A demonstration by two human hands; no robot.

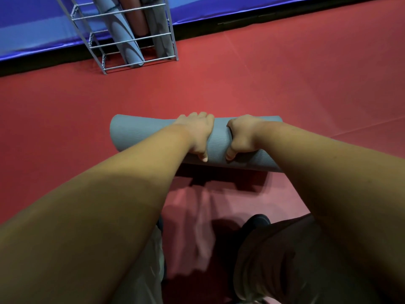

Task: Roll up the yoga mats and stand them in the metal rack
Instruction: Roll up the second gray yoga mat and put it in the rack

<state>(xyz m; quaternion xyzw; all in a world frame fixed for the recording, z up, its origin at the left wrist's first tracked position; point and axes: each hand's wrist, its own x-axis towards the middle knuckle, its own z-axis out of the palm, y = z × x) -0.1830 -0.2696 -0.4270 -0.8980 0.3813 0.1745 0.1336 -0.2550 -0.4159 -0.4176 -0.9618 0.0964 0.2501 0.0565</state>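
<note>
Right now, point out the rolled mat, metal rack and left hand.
rolled mat (131,132): head view, bare left end.
metal rack (100,45): head view, front crossbar.
left hand (197,134): head view, back of hand.

Looks forward and down from the person's head, near the red floor (285,84); faces the metal rack (104,64), farther off at 11 o'clock.

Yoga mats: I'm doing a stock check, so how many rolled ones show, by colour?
Blue-grey: 2, the held blue-grey mat and the racked blue-grey mat
Reddish-brown mat: 1
Grey mat: 1
Total: 4
</note>
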